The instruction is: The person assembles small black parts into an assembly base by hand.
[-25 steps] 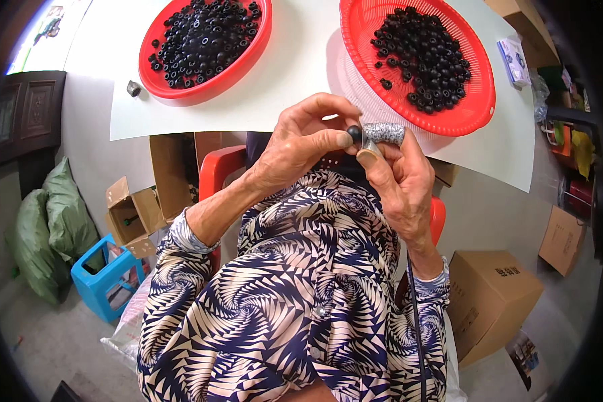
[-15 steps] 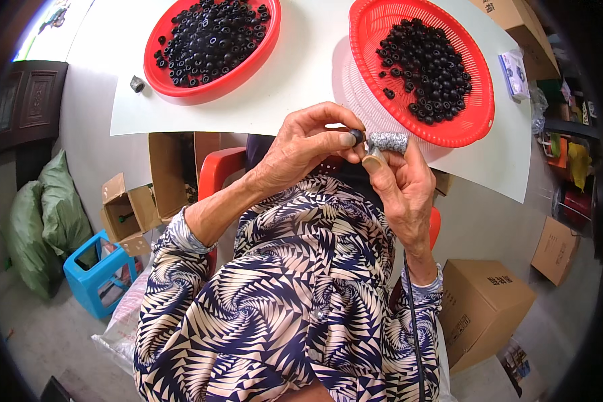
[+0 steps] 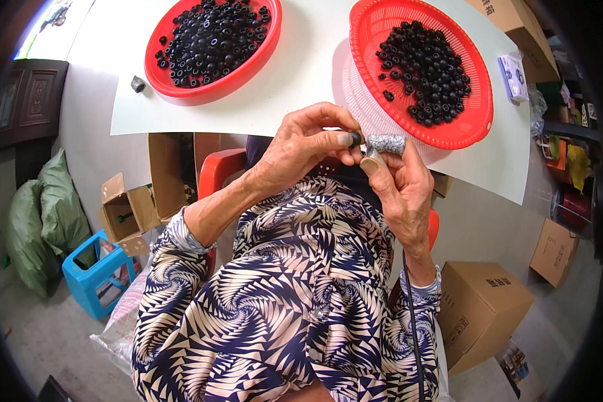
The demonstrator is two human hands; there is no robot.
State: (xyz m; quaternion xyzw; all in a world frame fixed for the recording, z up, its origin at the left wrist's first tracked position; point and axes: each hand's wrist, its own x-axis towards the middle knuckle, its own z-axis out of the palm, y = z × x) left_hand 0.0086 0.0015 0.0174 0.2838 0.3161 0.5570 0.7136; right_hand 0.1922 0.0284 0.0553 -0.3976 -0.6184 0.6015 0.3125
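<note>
In front of my chest, both hands meet just off the table's near edge. My left hand (image 3: 315, 139) pinches a small round black rubber piece (image 3: 355, 139) between thumb and fingertips. Close against it, my right hand (image 3: 402, 181) is closed around a short grey speckled cylinder (image 3: 387, 143) with a thin shiny end toward the black piece. Whether that end touches the piece is too small to tell. A tan cover wraps my right thumb tip. Beyond my hands, a red slotted basket (image 3: 481, 100) and a red round basin (image 3: 155, 75) hold heaps of similar black pieces.
The white table (image 3: 301, 74) carries both containers, a small dark lump (image 3: 138, 84) at left and a purple-white packet (image 3: 514, 78) at right. Cardboard boxes (image 3: 486, 308) stand at lower right. A blue stool (image 3: 94, 281) and green sacks (image 3: 53, 221) are at left.
My left fingers and the black piece have shifted very slightly to the left and down. The right hand has barely moved and both grips stay the same.
</note>
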